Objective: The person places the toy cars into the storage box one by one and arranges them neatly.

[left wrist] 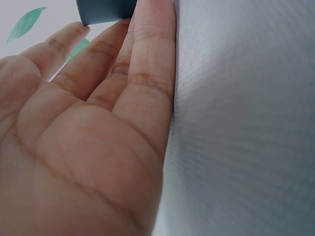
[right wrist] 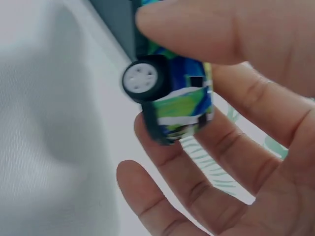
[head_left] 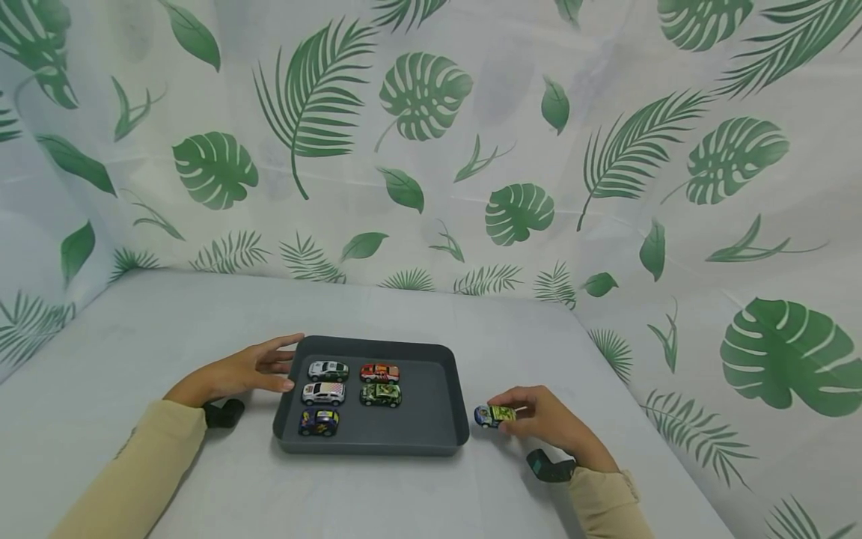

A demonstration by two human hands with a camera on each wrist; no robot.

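Note:
A grey tray (head_left: 420, 404) lies on the table with several toy cars in its left and middle part. My left hand (head_left: 245, 372) touches the tray's left side with fairly straight fingers; in the left wrist view the fingers (left wrist: 152, 64) reach a dark corner of the tray (left wrist: 106, 11). Just off the tray's right side, my right hand (head_left: 545, 419) pinches a blue, green and yellow toy car (head_left: 494, 415) between thumb and fingers. The right wrist view shows this car (right wrist: 182, 105) raised off the table, one pale-hubbed wheel in sight.
Inside the tray are a white-and-green car (head_left: 328, 370), an orange-red car (head_left: 380, 373), a white patterned car (head_left: 323, 393), a green camouflage car (head_left: 380, 394) and a purple-blue car (head_left: 319, 422). Behind the white table (head_left: 377, 494) hangs a leaf-printed cloth (head_left: 444, 172).

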